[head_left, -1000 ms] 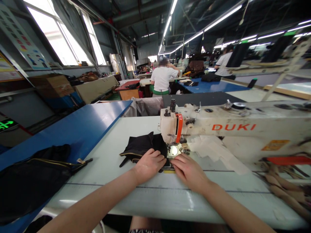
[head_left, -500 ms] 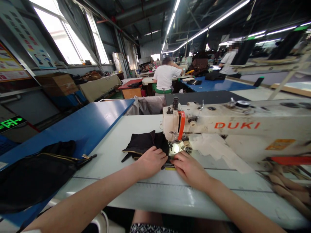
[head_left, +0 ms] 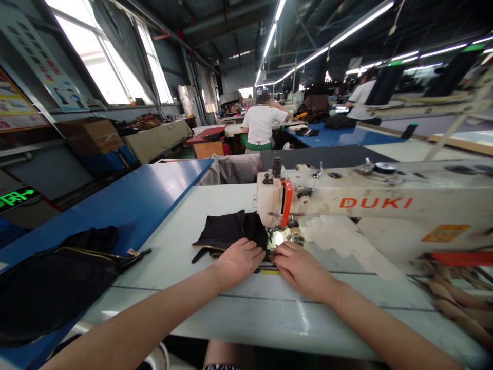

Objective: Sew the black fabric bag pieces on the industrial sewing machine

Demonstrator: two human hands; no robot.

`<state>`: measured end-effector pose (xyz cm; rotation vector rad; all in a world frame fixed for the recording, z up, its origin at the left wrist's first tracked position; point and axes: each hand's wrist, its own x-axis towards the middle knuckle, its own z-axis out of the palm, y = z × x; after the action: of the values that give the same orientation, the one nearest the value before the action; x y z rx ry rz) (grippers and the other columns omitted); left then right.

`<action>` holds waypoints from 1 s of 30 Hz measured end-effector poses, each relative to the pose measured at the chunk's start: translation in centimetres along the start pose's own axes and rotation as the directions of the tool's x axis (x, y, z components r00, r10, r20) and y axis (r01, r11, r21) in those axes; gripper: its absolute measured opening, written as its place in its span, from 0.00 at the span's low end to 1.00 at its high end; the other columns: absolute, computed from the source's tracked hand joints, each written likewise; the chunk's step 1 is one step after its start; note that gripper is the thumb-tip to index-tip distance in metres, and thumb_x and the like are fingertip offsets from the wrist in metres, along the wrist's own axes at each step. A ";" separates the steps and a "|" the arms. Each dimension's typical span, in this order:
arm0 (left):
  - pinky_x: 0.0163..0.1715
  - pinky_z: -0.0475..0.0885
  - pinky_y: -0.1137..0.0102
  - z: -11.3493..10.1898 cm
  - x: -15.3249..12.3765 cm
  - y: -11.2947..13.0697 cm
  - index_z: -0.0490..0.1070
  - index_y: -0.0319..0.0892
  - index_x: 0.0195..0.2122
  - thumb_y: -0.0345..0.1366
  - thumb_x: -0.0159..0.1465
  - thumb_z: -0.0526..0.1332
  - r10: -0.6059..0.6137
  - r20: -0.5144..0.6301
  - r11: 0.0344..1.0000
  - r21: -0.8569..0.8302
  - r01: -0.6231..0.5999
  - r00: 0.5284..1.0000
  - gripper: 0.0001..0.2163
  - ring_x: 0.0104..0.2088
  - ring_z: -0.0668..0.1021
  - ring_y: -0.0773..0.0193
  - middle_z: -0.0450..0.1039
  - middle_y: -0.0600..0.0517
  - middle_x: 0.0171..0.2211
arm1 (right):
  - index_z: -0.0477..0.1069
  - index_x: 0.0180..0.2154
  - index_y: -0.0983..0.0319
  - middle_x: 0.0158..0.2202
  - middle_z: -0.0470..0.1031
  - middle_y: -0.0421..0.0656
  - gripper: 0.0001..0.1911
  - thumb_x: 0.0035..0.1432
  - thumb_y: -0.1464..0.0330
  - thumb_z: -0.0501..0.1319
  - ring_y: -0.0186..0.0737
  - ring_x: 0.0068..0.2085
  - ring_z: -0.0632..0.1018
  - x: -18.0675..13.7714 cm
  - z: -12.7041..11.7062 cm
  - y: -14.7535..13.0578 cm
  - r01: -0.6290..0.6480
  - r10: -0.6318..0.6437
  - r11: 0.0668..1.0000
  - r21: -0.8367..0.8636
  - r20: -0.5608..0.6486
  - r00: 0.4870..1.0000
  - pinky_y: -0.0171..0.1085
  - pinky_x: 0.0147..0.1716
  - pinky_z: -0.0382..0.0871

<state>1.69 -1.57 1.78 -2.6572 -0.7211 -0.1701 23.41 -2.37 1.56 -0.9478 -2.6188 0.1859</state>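
The left hand (head_left: 239, 261) lies flat, fingers together, on the black fabric piece (head_left: 227, 232) at the sewing machine (head_left: 370, 205) needle, 12 o'clock on the tabletop (head_left: 185, 226). The right hand (head_left: 302, 268) presses flat beside it (fingertips risk the needle if the fabric slips).

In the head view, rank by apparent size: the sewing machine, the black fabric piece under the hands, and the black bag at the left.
1. sewing machine
2. black bag, enlarged by nearness to the camera
3. black fabric piece, partly covered by the left hand
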 end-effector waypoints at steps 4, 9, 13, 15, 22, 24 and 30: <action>0.38 0.65 0.65 1.2 1.0 -0.4 0.68 0.36 0.44 0.29 0.68 0.50 -0.026 -0.030 1.000 -0.008 0.026 0.999 0.09 0.41 0.72 0.59 0.74 0.46 0.40 | 0.74 0.36 0.62 0.33 0.69 0.45 0.10 0.61 0.74 0.53 0.42 0.40 0.68 0.3 0.0 1.2 -0.009 0.008 1.000 -0.029 -0.026 1.000 0.40 0.41 0.64; 0.39 0.66 0.66 1.9 2.1 -1.2 0.68 0.36 0.44 0.30 0.68 0.51 -0.052 -0.051 0.998 -0.049 0.049 0.997 0.09 0.42 0.71 0.59 0.74 0.46 0.40 | 0.73 0.37 0.61 0.34 0.70 0.44 0.10 0.61 0.74 0.53 0.40 0.38 0.69 0.5 0.2 2.4 -0.043 0.041 0.997 -0.059 -0.027 0.999 0.39 0.39 0.62; 0.39 0.67 0.66 2.3 2.4 -1.8 0.68 0.37 0.45 0.32 0.69 0.50 -0.055 -0.067 0.997 -0.059 0.051 0.996 0.10 0.43 0.71 0.60 0.74 0.47 0.41 | 0.73 0.35 0.61 0.33 0.70 0.43 0.09 0.61 0.73 0.53 0.39 0.34 0.69 0.7 0.4 2.7 -0.094 0.091 0.993 -0.076 -0.033 0.995 0.38 0.34 0.60; 0.40 0.67 0.66 2.7 2.4 -1.9 0.68 0.37 0.46 0.32 0.69 0.50 -0.064 -0.079 0.996 -0.074 0.058 0.995 0.10 0.44 0.71 0.60 0.74 0.48 0.41 | 0.72 0.35 0.61 0.33 0.70 0.43 0.09 0.62 0.73 0.53 0.39 0.34 0.69 0.8 0.5 2.7 -0.103 0.100 0.992 -0.069 -0.039 0.994 0.38 0.34 0.59; 0.42 0.67 0.65 3.3 2.1 -2.0 0.68 0.39 0.48 0.33 0.69 0.50 -0.105 -0.069 0.990 -0.101 0.098 0.992 0.11 0.44 0.71 0.60 0.74 0.49 0.43 | 0.72 0.35 0.61 0.34 0.70 0.44 0.09 0.61 0.73 0.54 0.39 0.35 0.69 0.9 0.5 2.7 -0.107 0.104 0.993 -0.057 -0.049 0.993 0.38 0.34 0.59; 0.42 0.67 0.66 3.2 2.1 -1.9 0.68 0.39 0.48 0.34 0.69 0.51 -0.109 -0.056 0.989 -0.106 0.103 0.992 0.11 0.44 0.71 0.60 0.74 0.50 0.43 | 0.72 0.34 0.61 0.34 0.70 0.43 0.09 0.61 0.73 0.53 0.40 0.35 0.69 0.9 0.5 2.7 -0.114 0.111 0.992 -0.062 -0.047 0.993 0.38 0.34 0.58; 0.43 0.67 0.65 2.7 2.4 -1.7 0.68 0.38 0.48 0.34 0.68 0.52 -0.122 -0.012 0.987 -0.105 0.120 0.992 0.11 0.45 0.71 0.59 0.75 0.49 0.42 | 0.72 0.35 0.61 0.34 0.70 0.43 0.08 0.61 0.72 0.54 0.40 0.34 0.68 0.8 0.7 2.8 -0.117 0.114 0.988 -0.099 -0.043 0.993 0.39 0.34 0.57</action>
<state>2.93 1.96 0.33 -2.7067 -0.8915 -0.2724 24.23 0.29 0.52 -1.1277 -2.5619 0.0641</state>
